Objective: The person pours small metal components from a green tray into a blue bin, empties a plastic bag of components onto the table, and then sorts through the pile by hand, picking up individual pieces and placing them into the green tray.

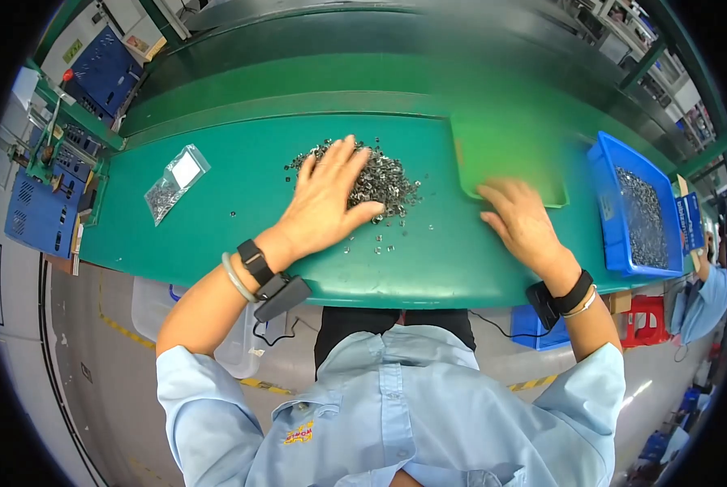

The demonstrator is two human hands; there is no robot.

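A heap of small shiny metal parts (389, 185) is spread on the green tabletop, with a few loose pieces around it. On the heap's left side, my left hand (323, 199) lies palm down with its fingers stretched and thumb apart. A green tray (562, 200) stands to the right of the heap, its far part blurred. My right hand (522, 219) is at the tray's near rim, fingers loosely extended and thumb apart. Nothing shows in that hand. A haze covers the area above it, and the tray's contents cannot be made out.
A blue bin (612, 223) of similar small parts stands at the table's right edge. Toward the left lies a clear plastic bag (175, 183) with parts and a white label. Blue machinery (43, 213) flanks the table's left end. A red stool (646, 321) stands below, right.
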